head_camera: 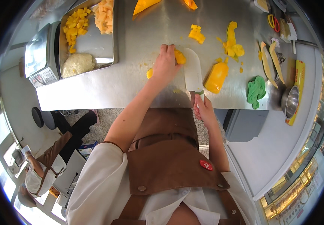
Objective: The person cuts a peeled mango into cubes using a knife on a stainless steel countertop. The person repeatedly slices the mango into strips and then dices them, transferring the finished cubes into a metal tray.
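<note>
On the steel worktable (pixel 139 92), my left hand (pixel 165 64) grips a piece of yellow mango flesh (pixel 180 57) with its fingers over the top. My right hand (pixel 205 110) is closed around the pale handle of a kitchen knife (pixel 193 70). The broad white blade lies just right of that piece, pointing away from me. A small mango bit (pixel 149 73) sits left of my left wrist. To the right of the blade lies a large peeled mango chunk (pixel 216 78). Farther out is a small block of cut mango (pixel 196 34).
A metal tray (pixel 115 33) holds diced mango (pixel 76 25), pale orange cubes (pixel 104 17) and a pale rounded item (pixel 77 64); a scale (pixel 45 56) adjoins it. Rightward are mango scraps (pixel 231 42), peel strips (pixel 269 67), a green cloth (pixel 256 91) and a steel bowl (pixel 291 101). Another person (pixel 45 171) stands behind left.
</note>
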`<state>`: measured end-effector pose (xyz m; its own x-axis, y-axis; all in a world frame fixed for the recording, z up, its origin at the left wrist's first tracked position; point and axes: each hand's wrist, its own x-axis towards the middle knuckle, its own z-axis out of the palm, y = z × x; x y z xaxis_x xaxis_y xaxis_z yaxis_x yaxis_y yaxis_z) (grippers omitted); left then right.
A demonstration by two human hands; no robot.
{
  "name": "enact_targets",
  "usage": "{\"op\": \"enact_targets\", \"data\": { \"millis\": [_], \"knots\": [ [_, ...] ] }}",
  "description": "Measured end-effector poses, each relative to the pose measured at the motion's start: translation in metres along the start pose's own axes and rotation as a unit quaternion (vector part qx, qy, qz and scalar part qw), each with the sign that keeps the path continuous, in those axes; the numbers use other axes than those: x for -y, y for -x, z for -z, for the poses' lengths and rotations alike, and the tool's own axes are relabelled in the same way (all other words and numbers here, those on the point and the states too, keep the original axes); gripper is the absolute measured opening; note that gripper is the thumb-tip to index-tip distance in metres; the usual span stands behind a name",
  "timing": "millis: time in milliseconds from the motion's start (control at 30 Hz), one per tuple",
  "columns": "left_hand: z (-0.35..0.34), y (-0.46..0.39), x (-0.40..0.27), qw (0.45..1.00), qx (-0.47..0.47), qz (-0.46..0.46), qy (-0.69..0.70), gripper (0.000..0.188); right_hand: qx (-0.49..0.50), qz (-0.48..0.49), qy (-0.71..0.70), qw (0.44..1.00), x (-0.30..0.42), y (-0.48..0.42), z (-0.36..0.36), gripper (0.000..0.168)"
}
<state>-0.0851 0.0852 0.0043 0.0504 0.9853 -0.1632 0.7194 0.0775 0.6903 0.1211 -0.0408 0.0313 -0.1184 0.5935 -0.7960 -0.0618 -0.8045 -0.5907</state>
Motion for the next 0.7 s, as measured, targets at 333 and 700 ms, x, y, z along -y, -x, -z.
{"op": "enact_targets", "data": {
  "millis": [333,700],
  "knots": [
    [-0.004,-0.018,0.03,0.987,-0.093,-0.049,0.125,0.052,0.073,-0.037,0.061,0.995,0.047,-0.018,0.001,0.035],
    [0.146,-0.047,0.082,0.933,-0.323,-0.025,0.154,0.036,0.202,-0.017,0.031,0.979,0.143,-0.041,-0.167,0.034]
  ]
}}
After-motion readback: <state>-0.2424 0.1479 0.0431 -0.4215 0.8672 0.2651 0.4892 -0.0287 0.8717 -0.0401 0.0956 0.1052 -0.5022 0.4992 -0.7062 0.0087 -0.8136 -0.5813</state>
